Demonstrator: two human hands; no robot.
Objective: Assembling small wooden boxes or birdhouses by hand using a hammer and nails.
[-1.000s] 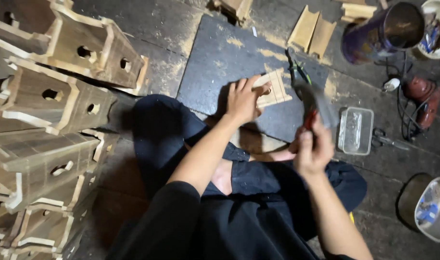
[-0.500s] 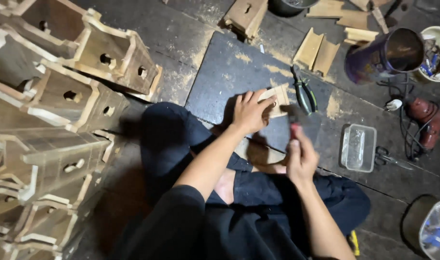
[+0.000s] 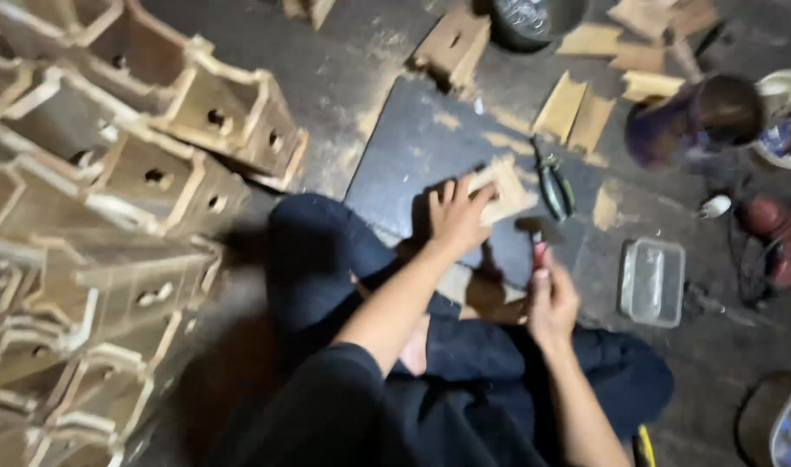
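Pressing my left hand [image 3: 457, 218] flat on the small pale wooden piece [image 3: 504, 192], I keep my right hand [image 3: 549, 303] clenched round the red-handled hammer [image 3: 536, 242], striking squarely.

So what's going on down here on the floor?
A person sits cross-legged at a dark board. The left hand presses a small wooden piece flat on it, while the right hand grips a red-handled hammer just beside that piece. Green-handled pliers and a clear plastic box lie to the right. Stacked wooden boxes with round holes fill the left side.
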